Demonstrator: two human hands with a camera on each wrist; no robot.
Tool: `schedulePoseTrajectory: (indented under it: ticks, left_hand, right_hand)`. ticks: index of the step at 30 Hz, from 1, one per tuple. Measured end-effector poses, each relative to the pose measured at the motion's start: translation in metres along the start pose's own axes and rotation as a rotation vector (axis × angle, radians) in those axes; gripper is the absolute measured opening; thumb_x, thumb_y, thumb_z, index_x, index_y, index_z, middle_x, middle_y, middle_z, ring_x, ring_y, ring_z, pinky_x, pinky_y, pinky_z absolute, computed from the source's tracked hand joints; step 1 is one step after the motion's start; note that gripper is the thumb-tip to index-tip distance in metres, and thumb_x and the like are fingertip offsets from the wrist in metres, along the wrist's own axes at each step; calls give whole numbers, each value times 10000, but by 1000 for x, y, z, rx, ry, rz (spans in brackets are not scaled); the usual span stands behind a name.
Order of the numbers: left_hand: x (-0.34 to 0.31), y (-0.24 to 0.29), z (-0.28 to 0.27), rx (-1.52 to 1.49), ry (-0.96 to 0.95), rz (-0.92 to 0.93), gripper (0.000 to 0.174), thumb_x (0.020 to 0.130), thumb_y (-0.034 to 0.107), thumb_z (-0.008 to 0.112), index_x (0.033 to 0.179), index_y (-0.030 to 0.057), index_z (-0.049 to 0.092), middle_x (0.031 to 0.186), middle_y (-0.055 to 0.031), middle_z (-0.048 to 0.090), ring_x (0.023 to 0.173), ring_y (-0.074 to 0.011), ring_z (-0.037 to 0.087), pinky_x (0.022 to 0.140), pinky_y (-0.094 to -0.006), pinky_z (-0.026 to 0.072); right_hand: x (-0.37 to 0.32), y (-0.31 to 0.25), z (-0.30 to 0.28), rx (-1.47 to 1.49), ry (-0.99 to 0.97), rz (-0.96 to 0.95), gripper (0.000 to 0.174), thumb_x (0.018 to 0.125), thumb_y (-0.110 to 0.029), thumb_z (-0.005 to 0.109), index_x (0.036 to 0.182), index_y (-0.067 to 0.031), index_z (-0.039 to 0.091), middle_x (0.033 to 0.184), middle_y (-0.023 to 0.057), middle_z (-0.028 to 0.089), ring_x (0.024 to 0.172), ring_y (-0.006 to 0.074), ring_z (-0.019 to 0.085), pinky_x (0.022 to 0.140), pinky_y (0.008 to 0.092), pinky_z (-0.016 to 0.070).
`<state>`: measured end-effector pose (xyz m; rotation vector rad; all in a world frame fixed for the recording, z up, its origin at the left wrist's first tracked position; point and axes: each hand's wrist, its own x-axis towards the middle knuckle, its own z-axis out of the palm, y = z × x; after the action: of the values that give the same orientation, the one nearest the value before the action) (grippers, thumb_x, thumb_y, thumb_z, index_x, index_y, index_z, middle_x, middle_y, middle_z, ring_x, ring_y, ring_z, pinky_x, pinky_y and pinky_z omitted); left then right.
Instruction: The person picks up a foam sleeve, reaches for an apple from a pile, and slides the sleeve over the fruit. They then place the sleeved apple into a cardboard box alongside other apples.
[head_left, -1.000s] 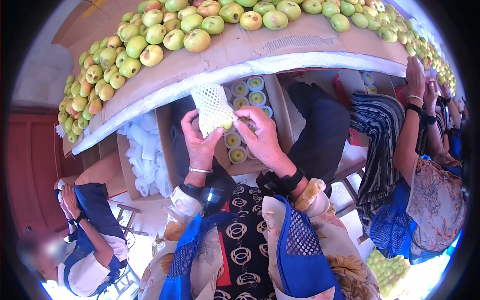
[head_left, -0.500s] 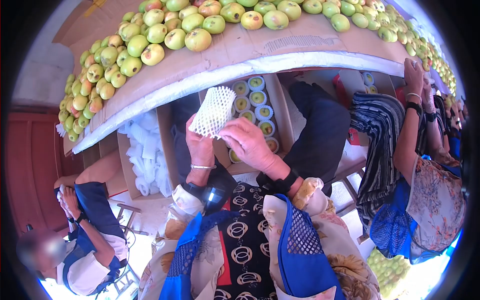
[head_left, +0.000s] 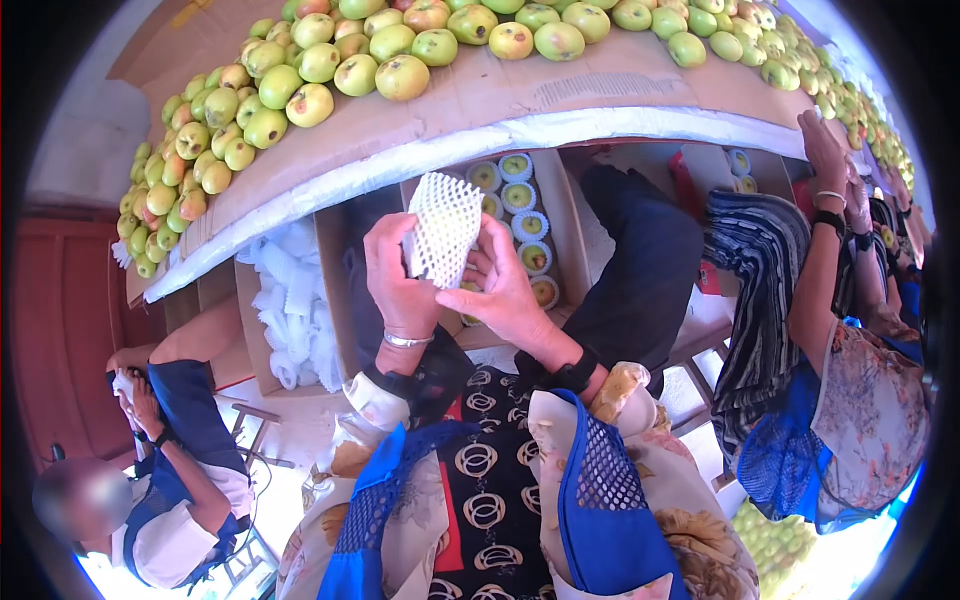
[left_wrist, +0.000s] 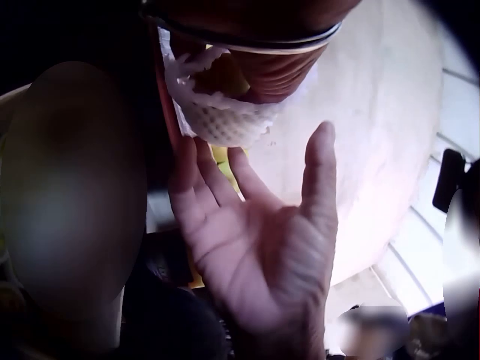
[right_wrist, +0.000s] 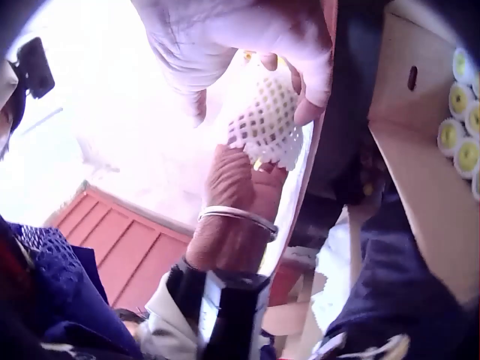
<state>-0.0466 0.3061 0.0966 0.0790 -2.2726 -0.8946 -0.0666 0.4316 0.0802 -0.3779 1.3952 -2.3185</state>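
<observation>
A white foam net sleeve (head_left: 443,228) is upright in front of my body in the head view, over the inner edge of a carton. My left hand (head_left: 400,275) grips it from the left, thumb low. Through the net's opening in the left wrist view, part of a yellowish apple (left_wrist: 223,76) shows by that hand. My right hand (head_left: 508,285) is at the sleeve's right side. Its palm faces the net in the left wrist view, fingertips at the foam and thumb (left_wrist: 320,161) standing apart from it. Most of the apple is hidden by netting and fingers.
Below is a carton (head_left: 568,225) with netted apples (head_left: 530,227) in rows. Another carton to the left holds white foam nets (head_left: 290,300). Loose apples (head_left: 400,77) lie on the cardboard-covered table (head_left: 480,110). Other people sit left and right.
The net, earlier stretched long above the apple, is now a shorter, doubled-looking cup. My right hand has let go of its lower edge and spread along its right side.
</observation>
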Motion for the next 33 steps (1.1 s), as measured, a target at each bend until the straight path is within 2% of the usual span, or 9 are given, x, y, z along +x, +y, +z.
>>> schedulePoseTrajectory:
  ticks: [1, 3, 8, 12, 15, 21, 24, 27, 33]
  left_hand:
    - [3, 11, -1, 20, 2, -13, 549, 572, 42, 714, 1088, 76, 530, 1077, -128, 509, 966, -288, 527, 805, -340, 447]
    - [6, 13, -11, -27, -98, -19, 559, 576, 12, 684, 1110, 81, 533, 1096, -127, 498, 968, -280, 526, 803, -337, 444]
    - [6, 23, -17, -44, -188, -6, 477, 641, -95, 527, 1092, 53, 576, 1065, -121, 517, 962, -248, 531, 837, -311, 427]
    - [4, 29, -18, -45, -123, 23, 415, 664, -102, 524, 1045, 44, 594, 976, -109, 544, 875, -224, 546, 754, -283, 443]
    - [4, 26, -16, -69, -61, 52, 356, 655, -104, 538, 977, 37, 596, 900, -101, 557, 814, -223, 556, 694, -275, 453]
    - [-1, 27, -14, -81, -52, 135, 318, 599, -113, 589, 881, 34, 583, 817, -90, 560, 718, -224, 581, 622, -281, 470]
    - [-7, 36, -10, -298, -54, -141, 288, 609, -100, 615, 860, 37, 578, 797, -87, 559, 696, -190, 580, 592, -266, 468]
    - [-15, 37, -5, -334, -66, -152, 232, 679, -105, 616, 871, 14, 563, 802, -46, 548, 728, -92, 545, 595, -208, 456]
    - [-15, 37, -5, -228, -156, 24, 257, 657, -76, 666, 879, 12, 573, 842, -67, 580, 699, -109, 565, 584, -211, 469]
  right_hand:
    - [-1, -3, 1, -6, -8, -28, 932, 655, -111, 769, 1338, -20, 142, 1301, 126, 332, 1111, 193, 458, 867, 302, 440]
    - [-2, -3, 2, 23, -23, -75, 907, 682, -57, 733, 1350, -27, 119, 1307, 120, 326, 1150, 197, 429, 946, 321, 392]
    - [0, 2, -3, -3, 69, -99, 780, 723, 25, 645, 1336, -27, 166, 1267, 124, 381, 1184, 185, 397, 976, 318, 359]
    - [-1, 2, -4, 0, 86, -78, 686, 721, 108, 559, 1298, -23, 211, 1231, 136, 430, 1178, 184, 416, 954, 298, 383]
    - [-3, -2, -4, 119, 115, -59, 693, 727, 99, 569, 1307, -27, 212, 1225, 134, 439, 1163, 181, 432, 951, 289, 383]
    - [2, 6, -5, 62, 155, -83, 703, 749, 75, 578, 1336, -64, 217, 1216, 83, 464, 1113, 146, 470, 905, 267, 419]
    - [-3, 2, 0, 459, 169, 105, 649, 783, 51, 554, 1335, -87, 242, 1223, 57, 458, 1115, 129, 465, 884, 253, 431]
    - [0, 7, 1, 538, 142, 129, 623, 805, 25, 549, 1336, -104, 249, 1221, 51, 456, 1106, 119, 468, 867, 241, 438]
    - [-1, 8, -6, 551, 78, 128, 564, 835, -65, 559, 1324, -112, 283, 1184, 45, 488, 1052, 122, 508, 842, 245, 455]
